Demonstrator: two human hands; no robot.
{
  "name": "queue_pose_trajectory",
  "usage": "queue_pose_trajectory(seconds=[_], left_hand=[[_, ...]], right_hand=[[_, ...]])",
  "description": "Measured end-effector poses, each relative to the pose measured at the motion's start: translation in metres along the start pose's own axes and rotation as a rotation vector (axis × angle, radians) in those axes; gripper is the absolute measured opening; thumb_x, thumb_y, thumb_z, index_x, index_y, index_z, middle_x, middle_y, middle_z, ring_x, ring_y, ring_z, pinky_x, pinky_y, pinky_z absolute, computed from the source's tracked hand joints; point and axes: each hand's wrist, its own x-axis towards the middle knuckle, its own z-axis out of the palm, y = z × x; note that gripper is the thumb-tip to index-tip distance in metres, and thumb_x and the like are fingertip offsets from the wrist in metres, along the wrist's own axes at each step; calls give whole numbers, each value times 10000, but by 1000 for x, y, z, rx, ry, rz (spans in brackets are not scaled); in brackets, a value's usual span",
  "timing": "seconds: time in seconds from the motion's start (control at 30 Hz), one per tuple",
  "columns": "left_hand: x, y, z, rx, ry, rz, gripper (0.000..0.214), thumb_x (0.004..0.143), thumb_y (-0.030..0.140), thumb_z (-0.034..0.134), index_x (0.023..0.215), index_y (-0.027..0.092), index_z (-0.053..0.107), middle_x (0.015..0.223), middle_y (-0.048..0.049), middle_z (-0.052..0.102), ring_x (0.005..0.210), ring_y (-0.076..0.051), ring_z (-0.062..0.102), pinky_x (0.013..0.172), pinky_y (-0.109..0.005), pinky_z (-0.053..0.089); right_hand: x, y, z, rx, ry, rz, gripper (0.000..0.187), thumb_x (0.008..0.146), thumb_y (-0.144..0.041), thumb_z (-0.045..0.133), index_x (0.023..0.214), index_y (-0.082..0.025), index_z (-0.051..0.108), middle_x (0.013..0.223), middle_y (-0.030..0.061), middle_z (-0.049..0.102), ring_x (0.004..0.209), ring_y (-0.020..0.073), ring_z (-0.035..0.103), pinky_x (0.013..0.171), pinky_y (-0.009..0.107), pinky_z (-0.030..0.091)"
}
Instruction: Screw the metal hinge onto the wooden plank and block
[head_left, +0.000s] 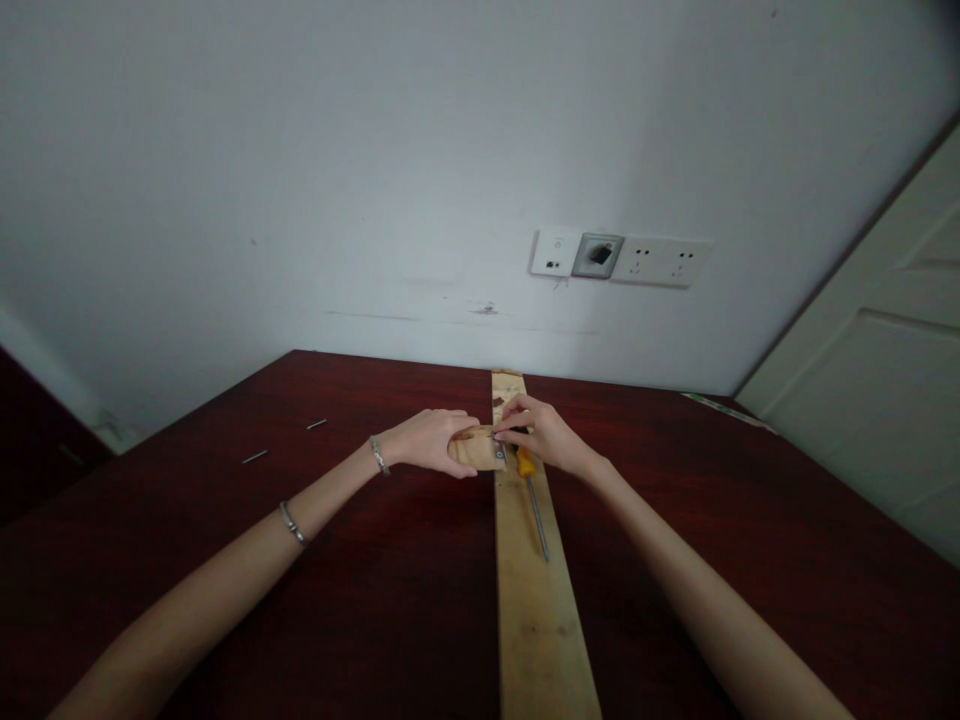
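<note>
My left hand (433, 440) is closed around the left end of a small wooden block (475, 453), thumb in front and fingers behind. At the block's right end is a small metal plate (500, 453) with a round hole. My right hand (546, 436) pinches at the top of that end with thumb and forefinger. Whatever is between those fingertips is too small to name. Below the right hand a screwdriver (527, 466) with a yellow and black handle lies on a long wooden plank (541, 630), its shaft toward me. The block's end overlaps the plank.
Two thin metal rods (255, 457) lie apart on the dark red table (360, 620), left of my hands. Wall sockets (660, 262) sit above the table's back edge. A panelled door (885, 370) stands at the right, near a patterned strip (731, 411).
</note>
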Motion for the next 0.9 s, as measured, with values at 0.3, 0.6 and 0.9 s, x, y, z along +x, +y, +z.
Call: queue_pose_trajectory(seconds=[0.3, 0.6, 0.9], left_hand=[[0, -2, 3, -38, 65, 21, 553, 677, 507, 691, 1109, 181, 575, 1009, -75, 628, 916, -235, 606, 799, -340, 471], [-1, 0, 5, -78, 135, 47, 520, 645, 452, 713, 1068, 175, 590, 973, -76, 636, 917, -236, 610, 822, -363, 477], [0, -1, 5, -67, 91, 10, 547, 644, 468, 722, 1085, 174, 587, 988, -83, 634, 891, -241, 616, 793, -356, 486]], right_hand=[[1, -2, 0, 2, 14, -5, 118, 825, -252, 648, 846, -230, 762, 900, 52, 602, 825, 162, 584, 774, 320, 487], [2, -6, -3, 103, 25, 34, 98, 811, -256, 663, 832, -226, 754, 861, 38, 610, 779, 149, 584, 718, 296, 477], [2, -9, -4, 125, 3, 64, 89, 808, -249, 659, 798, -200, 733, 866, 43, 624, 795, 149, 585, 743, 293, 474]])
